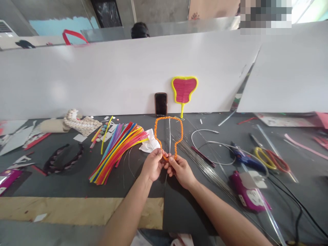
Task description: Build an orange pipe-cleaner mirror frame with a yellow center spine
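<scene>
The orange frame (182,131), a fan-shaped loop with a pale strip (169,135) running up its middle, is held above the tabletop (64,188), its narrow end toward the person. The fingers of the left hand (153,164) and right hand (181,172) pinch that end from either side, probably to steady the loop where its two sides come together. The hands nearly meet, thumbs uppermost, forearms slanting inward from the lower edge. Beyond, a yellow-rimmed fan (184,89) leans upright against the white partition (115,75) beside a phone (161,104), perhaps for easy viewing. Coloured stems (120,147) lie left and thin wires (202,164) right, seemingly within reach; farther right are a glue gun (246,159) and scissors (261,149).
</scene>
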The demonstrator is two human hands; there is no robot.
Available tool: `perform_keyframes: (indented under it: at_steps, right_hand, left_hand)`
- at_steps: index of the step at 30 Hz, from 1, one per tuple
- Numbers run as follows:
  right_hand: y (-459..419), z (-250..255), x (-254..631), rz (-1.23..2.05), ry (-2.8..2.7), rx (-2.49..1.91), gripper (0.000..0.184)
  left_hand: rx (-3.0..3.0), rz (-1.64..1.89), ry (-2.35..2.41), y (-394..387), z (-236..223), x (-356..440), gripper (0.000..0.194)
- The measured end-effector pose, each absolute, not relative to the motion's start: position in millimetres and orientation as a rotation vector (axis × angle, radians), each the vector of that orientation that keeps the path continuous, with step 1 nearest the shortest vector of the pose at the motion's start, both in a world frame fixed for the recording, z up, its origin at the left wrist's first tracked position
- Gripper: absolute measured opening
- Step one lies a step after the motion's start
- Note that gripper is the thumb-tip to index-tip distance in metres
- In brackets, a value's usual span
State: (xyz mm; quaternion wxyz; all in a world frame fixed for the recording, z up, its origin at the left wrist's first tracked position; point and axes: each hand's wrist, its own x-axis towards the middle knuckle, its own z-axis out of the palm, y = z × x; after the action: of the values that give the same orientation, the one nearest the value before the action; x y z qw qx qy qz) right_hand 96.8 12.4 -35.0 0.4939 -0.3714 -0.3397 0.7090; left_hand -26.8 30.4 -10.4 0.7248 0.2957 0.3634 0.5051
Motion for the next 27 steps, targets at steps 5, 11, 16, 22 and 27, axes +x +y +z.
perform_keyframes:
  at_steps: [5,11,16,22,27]
  right_hand:
    - [12.6,-35.4,97.6,1.715,-0.86,-0.911,0.032]
    - [13.5,-34.6,98.6,1.675,-0.88,-0.94,0.033]
    - [14.1,-35.8,98.6,1.66,-0.86,-0.946,0.035]
    - [14.6,-34.7,98.5,1.659,-0.857,-0.945,0.035]
    - [17.0,-33.1,100.9,1.673,-0.873,-0.959,0.035]
  left_hand:
    - [0.641,1.136,0.812,29.4,-9.4,-25.7,0.024]
    - [0.692,1.117,0.843,28.4,-8.4,-24.6,0.027]
    - [0.78,1.069,0.855,27.2,-9.1,-23.3,0.031]
    - [0.776,1.063,0.88,28.1,-14.4,-18.4,0.031]
    - [0.786,1.064,0.892,28.2,-13.9,-19.9,0.033]
